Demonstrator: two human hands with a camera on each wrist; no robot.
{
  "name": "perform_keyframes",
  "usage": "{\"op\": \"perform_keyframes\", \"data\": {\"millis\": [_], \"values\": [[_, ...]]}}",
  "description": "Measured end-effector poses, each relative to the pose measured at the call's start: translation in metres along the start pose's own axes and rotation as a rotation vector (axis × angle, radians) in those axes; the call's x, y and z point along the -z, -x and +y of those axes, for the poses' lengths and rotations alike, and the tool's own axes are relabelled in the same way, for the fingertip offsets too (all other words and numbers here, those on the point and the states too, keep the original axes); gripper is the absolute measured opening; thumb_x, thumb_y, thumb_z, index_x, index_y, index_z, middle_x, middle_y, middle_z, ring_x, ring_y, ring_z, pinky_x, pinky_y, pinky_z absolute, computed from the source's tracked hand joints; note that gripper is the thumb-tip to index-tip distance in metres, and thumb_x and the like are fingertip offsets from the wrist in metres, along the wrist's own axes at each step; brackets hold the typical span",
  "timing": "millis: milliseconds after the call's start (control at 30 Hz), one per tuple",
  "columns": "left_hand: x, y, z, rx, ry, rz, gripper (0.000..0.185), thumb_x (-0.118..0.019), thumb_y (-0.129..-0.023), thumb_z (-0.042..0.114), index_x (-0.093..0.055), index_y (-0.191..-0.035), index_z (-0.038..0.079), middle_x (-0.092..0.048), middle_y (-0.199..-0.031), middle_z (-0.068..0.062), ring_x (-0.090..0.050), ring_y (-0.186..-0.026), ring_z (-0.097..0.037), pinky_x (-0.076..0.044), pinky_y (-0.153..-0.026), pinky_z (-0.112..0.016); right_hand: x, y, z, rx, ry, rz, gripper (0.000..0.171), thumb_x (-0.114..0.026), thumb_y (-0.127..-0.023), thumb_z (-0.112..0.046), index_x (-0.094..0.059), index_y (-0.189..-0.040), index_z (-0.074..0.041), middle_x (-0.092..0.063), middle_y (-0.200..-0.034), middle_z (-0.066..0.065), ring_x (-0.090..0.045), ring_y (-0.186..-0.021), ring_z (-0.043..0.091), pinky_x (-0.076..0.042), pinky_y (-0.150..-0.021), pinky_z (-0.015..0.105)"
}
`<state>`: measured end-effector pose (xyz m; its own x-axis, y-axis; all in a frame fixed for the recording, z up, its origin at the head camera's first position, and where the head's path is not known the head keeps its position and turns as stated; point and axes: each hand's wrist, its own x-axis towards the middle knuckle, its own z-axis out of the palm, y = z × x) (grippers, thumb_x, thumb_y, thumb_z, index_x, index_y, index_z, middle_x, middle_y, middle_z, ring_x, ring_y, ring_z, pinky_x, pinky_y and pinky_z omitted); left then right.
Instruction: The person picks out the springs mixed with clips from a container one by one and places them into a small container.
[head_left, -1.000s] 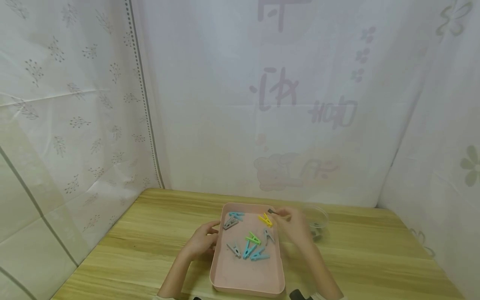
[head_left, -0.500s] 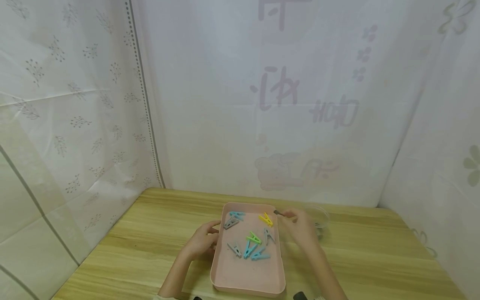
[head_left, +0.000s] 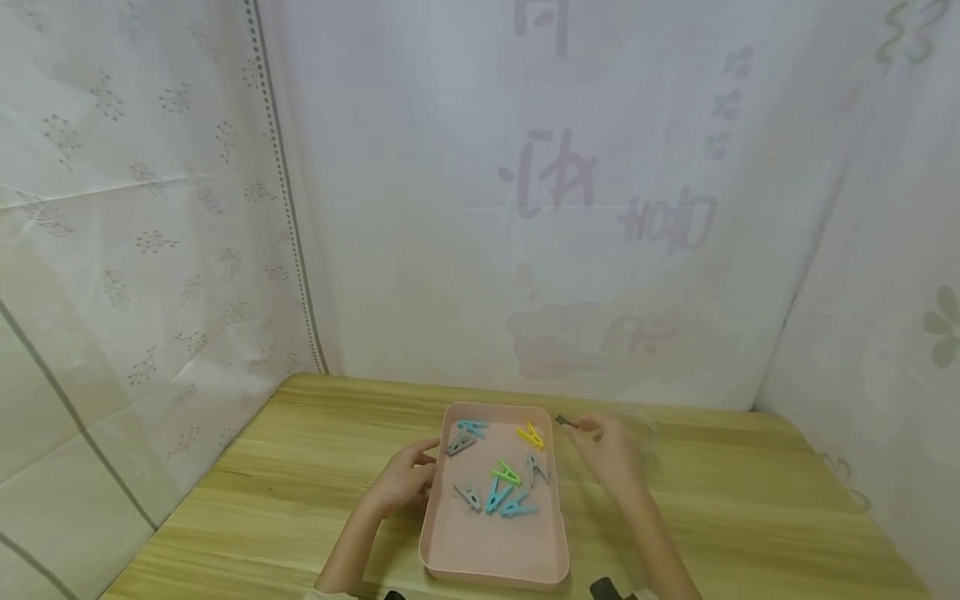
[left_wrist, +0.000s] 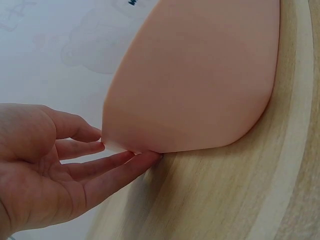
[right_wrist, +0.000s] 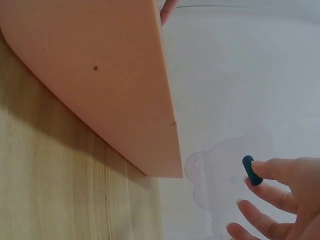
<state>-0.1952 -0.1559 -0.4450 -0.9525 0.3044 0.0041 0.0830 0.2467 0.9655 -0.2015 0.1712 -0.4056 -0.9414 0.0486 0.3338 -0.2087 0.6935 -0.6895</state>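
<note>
A pink tray [head_left: 495,550] lies on the table with several clothespins in it: a yellow clothespin [head_left: 531,436], a green clothespin [head_left: 506,473], and blue and grey ones. My left hand [head_left: 405,479] touches the tray's left side; in the left wrist view its fairly straight fingers [left_wrist: 112,177] meet the outer wall and lower edge. Beyond the tray's far right corner, my right hand [head_left: 611,454] pinches a small dark green ribbed piece [right_wrist: 252,170] between thumb and finger, apart from the tray. The other fingers are spread, and the kind of piece cannot be told.
A clear round container [head_left: 647,429] stands to the right, mostly hidden behind my right hand. The wooden table [head_left: 750,500] reaches back to a pale printed curtain [head_left: 420,208], with more curtain on both sides.
My right hand has moved right, away from the tray's far right corner, with the dark piece still pinched. It covers more of the clear container. The left hand and clothespins stay put.
</note>
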Motion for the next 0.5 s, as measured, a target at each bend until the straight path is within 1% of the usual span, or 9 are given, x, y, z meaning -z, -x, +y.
{"op": "perform_keyframes", "data": {"millis": [100, 200, 267, 333, 400, 500], "values": [[0.0006, 0.0007, -0.0001, 0.005, -0.006, 0.009, 0.058, -0.051, -0.102, 0.003, -0.035, -0.154, -0.017, -0.06, -0.127, -0.037, -0.073, -0.095, -0.034, -0.065, -0.075, -0.046, 0.0005, -0.0009, 0.0022, -0.004, -0.003, 0.005, 0.028, -0.074, -0.101, -0.023, -0.076, -0.11, 0.004, -0.074, -0.114, 0.025, -0.071, -0.097, 0.039, -0.061, -0.067, 0.04], [0.0014, 0.0008, 0.0008, 0.006, -0.012, 0.011, 0.058, -0.051, -0.101, 0.003, -0.036, -0.154, -0.016, -0.06, -0.127, -0.036, -0.072, -0.093, -0.031, -0.065, -0.074, -0.045, 0.0009, -0.0027, 0.0046, -0.005, -0.013, 0.013, 0.027, -0.073, -0.101, -0.02, -0.075, -0.11, 0.005, -0.074, -0.114, 0.026, -0.072, -0.095, 0.037, -0.058, -0.064, 0.034], [0.0012, 0.0004, 0.0019, 0.005, -0.011, 0.011, 0.059, -0.051, -0.101, 0.002, -0.035, -0.154, -0.017, -0.06, -0.127, -0.037, -0.072, -0.092, -0.03, -0.065, -0.074, -0.045, 0.0018, -0.0039, 0.0056, -0.014, -0.014, 0.019, 0.027, -0.073, -0.101, -0.02, -0.075, -0.111, 0.005, -0.074, -0.114, 0.027, -0.072, -0.087, 0.034, -0.055, -0.058, 0.031], [0.0007, 0.0002, 0.0034, 0.003, -0.015, 0.006, 0.059, -0.051, -0.101, 0.002, -0.035, -0.154, -0.017, -0.06, -0.127, -0.037, -0.072, -0.092, -0.03, -0.065, -0.074, -0.044, 0.0032, -0.0046, 0.0064, -0.023, -0.006, 0.029, 0.027, -0.073, -0.101, -0.02, -0.076, -0.111, 0.005, -0.074, -0.115, 0.027, -0.072, -0.083, 0.031, -0.053, -0.057, 0.028], [-0.0003, -0.0001, 0.0039, 0.006, -0.018, 0.007, 0.059, -0.05, -0.101, 0.002, -0.035, -0.154, -0.017, -0.06, -0.127, -0.038, -0.072, -0.092, -0.031, -0.065, -0.074, -0.045, 0.0052, -0.005, 0.0066, -0.034, 0.005, 0.04, 0.027, -0.073, -0.1, -0.021, -0.076, -0.111, 0.004, -0.074, -0.116, 0.027, -0.071, -0.079, 0.026, -0.052, -0.055, 0.027], [-0.0012, -0.0003, 0.0031, 0.01, -0.019, 0.009, 0.058, -0.05, -0.101, 0.002, -0.035, -0.154, -0.017, -0.06, -0.128, -0.039, -0.073, -0.093, -0.033, -0.065, -0.074, -0.045, 0.0087, -0.0049, 0.0064, -0.04, 0.025, 0.054, 0.027, -0.073, -0.1, -0.021, -0.077, -0.111, 0.003, -0.074, -0.115, 0.026, -0.071, -0.079, 0.026, -0.052, -0.056, 0.028]]}}
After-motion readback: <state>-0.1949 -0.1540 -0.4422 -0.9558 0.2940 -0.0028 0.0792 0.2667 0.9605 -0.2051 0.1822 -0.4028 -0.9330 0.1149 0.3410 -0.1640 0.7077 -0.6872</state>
